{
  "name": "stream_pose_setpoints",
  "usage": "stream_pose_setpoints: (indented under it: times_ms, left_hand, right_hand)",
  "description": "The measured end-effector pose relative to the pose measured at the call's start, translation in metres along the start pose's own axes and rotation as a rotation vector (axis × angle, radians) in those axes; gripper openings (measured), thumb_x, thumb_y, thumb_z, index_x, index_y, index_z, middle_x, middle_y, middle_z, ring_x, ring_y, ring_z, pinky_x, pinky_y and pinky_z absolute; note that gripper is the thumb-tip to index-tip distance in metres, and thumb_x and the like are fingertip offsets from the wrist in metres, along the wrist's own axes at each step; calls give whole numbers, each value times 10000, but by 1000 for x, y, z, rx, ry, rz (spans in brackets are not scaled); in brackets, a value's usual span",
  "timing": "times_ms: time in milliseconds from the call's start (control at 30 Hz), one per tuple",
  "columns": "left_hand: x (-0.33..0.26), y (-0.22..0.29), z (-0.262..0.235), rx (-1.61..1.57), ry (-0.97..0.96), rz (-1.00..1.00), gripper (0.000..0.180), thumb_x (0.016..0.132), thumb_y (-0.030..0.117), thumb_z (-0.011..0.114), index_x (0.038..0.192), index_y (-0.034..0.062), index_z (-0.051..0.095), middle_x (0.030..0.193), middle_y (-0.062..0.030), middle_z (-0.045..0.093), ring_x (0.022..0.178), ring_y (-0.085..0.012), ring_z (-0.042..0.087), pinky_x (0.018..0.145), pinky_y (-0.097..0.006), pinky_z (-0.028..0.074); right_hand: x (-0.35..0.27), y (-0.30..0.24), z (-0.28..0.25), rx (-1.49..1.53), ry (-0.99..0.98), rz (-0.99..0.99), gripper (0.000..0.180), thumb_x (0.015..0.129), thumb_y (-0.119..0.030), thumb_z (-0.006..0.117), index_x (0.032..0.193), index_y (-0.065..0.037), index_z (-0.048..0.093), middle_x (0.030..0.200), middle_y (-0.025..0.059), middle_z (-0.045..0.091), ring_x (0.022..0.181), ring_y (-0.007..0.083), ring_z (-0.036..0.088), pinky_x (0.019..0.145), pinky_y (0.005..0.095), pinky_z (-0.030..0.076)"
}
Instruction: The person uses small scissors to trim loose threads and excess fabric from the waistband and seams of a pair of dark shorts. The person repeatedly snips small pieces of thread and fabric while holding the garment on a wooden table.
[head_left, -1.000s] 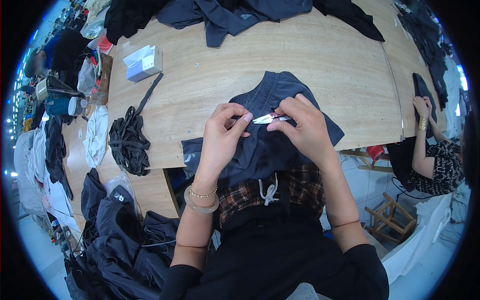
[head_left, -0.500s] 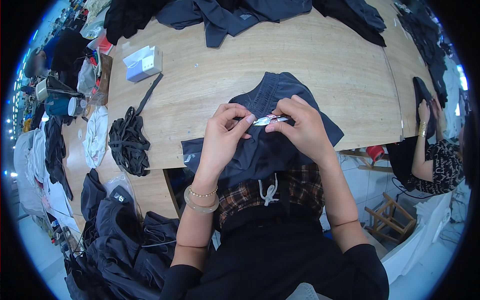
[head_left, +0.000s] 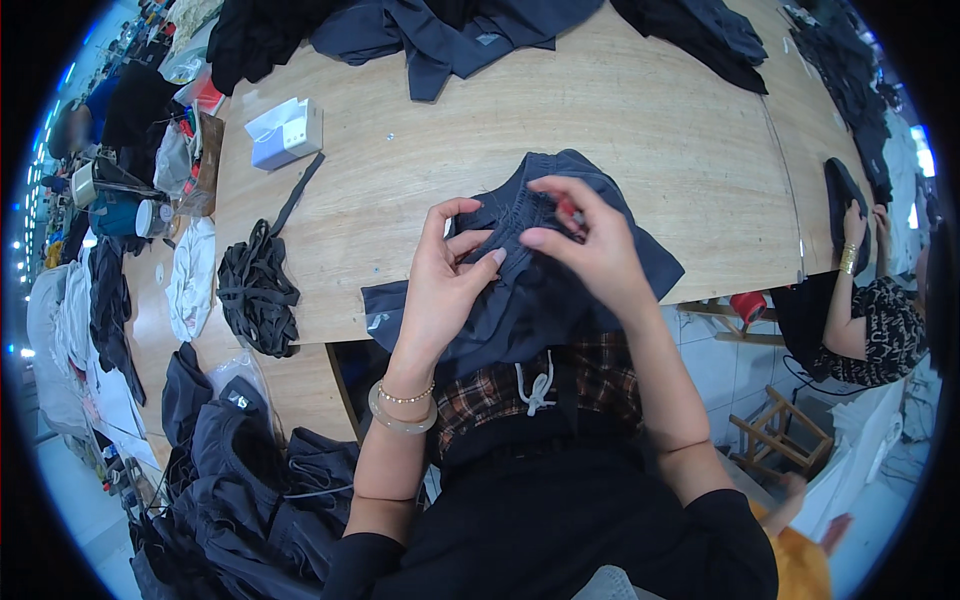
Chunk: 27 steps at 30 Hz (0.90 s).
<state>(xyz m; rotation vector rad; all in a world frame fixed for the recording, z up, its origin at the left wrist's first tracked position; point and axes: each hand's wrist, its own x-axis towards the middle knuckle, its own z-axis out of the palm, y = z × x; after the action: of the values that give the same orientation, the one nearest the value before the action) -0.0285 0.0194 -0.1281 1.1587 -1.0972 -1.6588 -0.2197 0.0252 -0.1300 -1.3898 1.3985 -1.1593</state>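
The wooden tabletop (head_left: 640, 130) fills most of the view, its far edge heaped with dark garments (head_left: 450, 30) and its near edge cut by a gap where the person sits. On the near edge, right in front of the person, lies the navy garment (head_left: 540, 290) — part on the wood, part hanging over toward the lap. Near the left edge sits a tangle of black elastic tape (head_left: 257, 290), and toward the far left corner a small white box (head_left: 285, 130).

The left hand (head_left: 445, 290) pinches the gathered waistband between thumb and fingers, closed on the cloth. The right hand (head_left: 590, 250) is curled over the same band from the right; a small red-tipped tool (head_left: 570, 210) peeks out between its fingers, so it is clenched on that tool.

Compared with 1 second ago, the pale slip that both hands held at the waistband no longer shows, and the 2 hands have moved closer over the gathers — it looks as though the piece has been worked into the band, or is hidden under the fingers.

At the right edge another person's hand (head_left: 855, 225) handles a dark piece.
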Motion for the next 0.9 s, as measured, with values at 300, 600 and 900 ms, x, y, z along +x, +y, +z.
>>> stream_pose_setpoints:
  times_ms: [300,600,900]
  left_hand:
    - [-2,-3,-12,86,-6,-2,458,945,-55,668,1361,34,498,1075,-136,739,780,-48,647,720,-199,537]
    - [-3,-7,-6,-44,-51,51,421,1006,-63,546,1412,22,475,1068,-125,737,921,-87,669,820,-247,560]
    - [-6,-1,-2,79,-82,109,413,1018,-37,563,1421,9,484,1004,-86,721,898,-83,661,803,-241,568]
  right_hand:
    - [24,16,7,177,343,-9,197,949,-150,760,861,16,701,790,-30,640,739,52,519,709,228,447]
    - [4,-11,10,-100,5,-84,193,884,-156,799,996,-22,715,861,39,671,763,110,621,703,264,494]
    - [15,16,12,481,299,114,173,938,-129,753,839,-3,687,737,-2,650,727,48,558,693,223,446]
